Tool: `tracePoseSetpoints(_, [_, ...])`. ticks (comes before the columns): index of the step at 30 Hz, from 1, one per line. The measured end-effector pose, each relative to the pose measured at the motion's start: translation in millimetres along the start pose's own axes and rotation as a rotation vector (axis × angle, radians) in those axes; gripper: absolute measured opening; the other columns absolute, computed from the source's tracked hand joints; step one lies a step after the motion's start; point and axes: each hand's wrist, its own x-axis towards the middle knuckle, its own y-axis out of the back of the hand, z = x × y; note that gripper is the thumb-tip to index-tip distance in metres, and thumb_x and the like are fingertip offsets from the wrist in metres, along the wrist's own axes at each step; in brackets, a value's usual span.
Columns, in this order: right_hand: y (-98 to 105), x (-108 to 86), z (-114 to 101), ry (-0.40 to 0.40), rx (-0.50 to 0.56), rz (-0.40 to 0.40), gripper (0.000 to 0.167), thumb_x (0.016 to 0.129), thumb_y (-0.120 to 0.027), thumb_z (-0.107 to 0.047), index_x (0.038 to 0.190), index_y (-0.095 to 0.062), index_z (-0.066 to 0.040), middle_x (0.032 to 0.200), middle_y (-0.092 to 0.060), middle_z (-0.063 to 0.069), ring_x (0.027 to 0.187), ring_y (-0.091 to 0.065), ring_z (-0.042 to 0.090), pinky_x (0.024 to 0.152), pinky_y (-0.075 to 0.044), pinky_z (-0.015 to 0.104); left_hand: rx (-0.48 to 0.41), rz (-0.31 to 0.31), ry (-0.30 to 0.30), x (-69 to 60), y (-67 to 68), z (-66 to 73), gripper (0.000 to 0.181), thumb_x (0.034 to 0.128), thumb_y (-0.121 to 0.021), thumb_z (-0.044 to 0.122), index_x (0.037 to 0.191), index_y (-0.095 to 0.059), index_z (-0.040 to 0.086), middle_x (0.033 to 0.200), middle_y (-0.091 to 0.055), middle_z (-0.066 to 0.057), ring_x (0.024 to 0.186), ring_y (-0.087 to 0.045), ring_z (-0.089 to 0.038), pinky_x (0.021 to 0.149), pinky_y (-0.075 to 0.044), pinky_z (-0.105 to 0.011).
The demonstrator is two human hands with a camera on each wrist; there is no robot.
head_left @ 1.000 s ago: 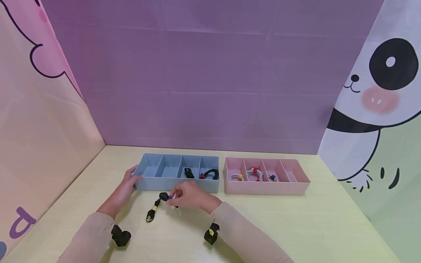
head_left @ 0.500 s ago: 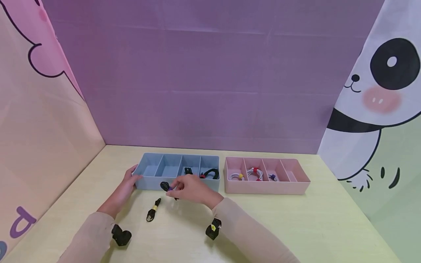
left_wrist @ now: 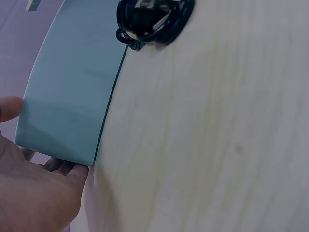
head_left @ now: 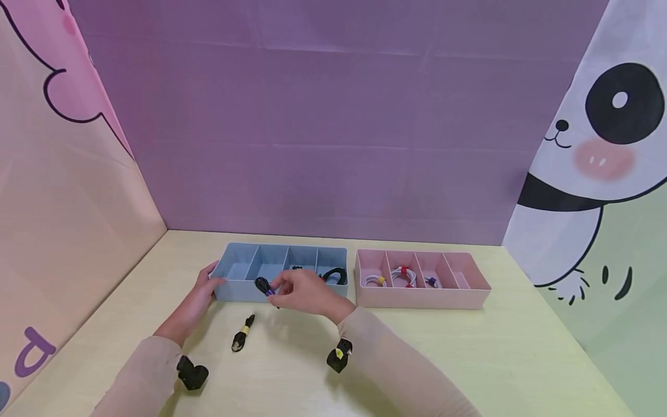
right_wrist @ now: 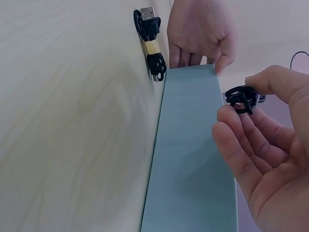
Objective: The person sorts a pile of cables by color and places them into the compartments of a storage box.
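Observation:
My left hand point(head_left: 200, 289) holds the left end of a blue divided box point(head_left: 239, 292), thumb by the rim and fingers against the end wall. My right hand point(head_left: 304, 295) pinches a bundled black cable point(head_left: 263, 285) with a purple tie, just above the box's front rim. In the right wrist view, the black bundle point(right_wrist: 243, 99) sits between thumb and fingertips. On the table in front of the box lies a black USB cable point(head_left: 242, 334) with a yellow tie. Another black cable point(head_left: 335, 275) rests in the box's rightmost compartment; the right hand partly hides the compartment beside it.
To the right stands a pink divided box point(head_left: 422, 298). White cables point(head_left: 403, 276) with coloured ties lie in three of its compartments. A purple backdrop point(head_left: 333, 127) rises behind the table, with printed panels at either side.
My right hand has lifted the purple-tied cable off the table and raised it to the blue box's front rim. The left hand and both boxes stay in place.

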Motion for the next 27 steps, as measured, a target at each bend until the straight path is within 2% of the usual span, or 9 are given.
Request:
tracePoseSetpoints(6, [2.5, 2.3, -1.5, 0.011, 0.036, 0.014, 0.025, 0.092, -0.073, -0.028, 0.11, -0.071, -0.011, 0.083, -0.066, -0.011, 0.074, -0.06, 0.002, 0.068, -0.051, 0.02, -0.002, 0.007, 0.013, 1.0, 0.4, -0.1, 0.071, 0.1053, -0.03, 0.019, 0.157, 0.017, 0.004, 0.161, 0.016, -0.027, 0.149, 0.007, -0.042, 0.12, -0.004, -0.057])
tracePoseSetpoints(14, [7.6, 4.9, -1.7, 0.025, 0.063, 0.107, 0.026, 0.093, -0.072, -0.027, 0.112, -0.073, -0.01, 0.083, -0.066, -0.011, 0.074, -0.06, 0.003, 0.066, -0.051, 0.021, -0.011, 0.01, 0.004, 0.1, -0.3, 0.2, 0.071, 0.1054, -0.03, 0.018, 0.156, 0.017, 0.003, 0.161, 0.015, -0.028, 0.149, 0.005, -0.043, 0.12, -0.005, -0.056])
tracePoseSetpoints(21, [11.4, 10.5, 0.4, 0.019, 0.044, 0.11, 0.028, 0.093, -0.071, -0.028, 0.115, -0.073, -0.01, 0.083, -0.066, -0.011, 0.073, -0.06, 0.003, 0.065, -0.051, 0.021, 0.007, 0.015, 0.006, -2.1, -0.7, 0.8, 0.07, 0.1059, -0.029, 0.019, 0.157, 0.016, 0.003, 0.161, 0.015, -0.027, 0.149, 0.005, -0.043, 0.12, -0.006, -0.057])
tracePoseSetpoints(27, [15.4, 18.0, -1.4, -0.024, 0.033, 0.108, 0.03, 0.094, -0.071, -0.029, 0.116, -0.072, -0.009, 0.082, -0.067, -0.012, 0.072, -0.061, 0.004, 0.065, -0.051, 0.022, 0.009, 0.022, 0.016, -1.9, -1.5, 0.8, 0.07, 0.1057, -0.028, 0.019, 0.157, 0.016, 0.004, 0.162, 0.015, -0.027, 0.149, 0.006, -0.042, 0.12, -0.005, -0.056])
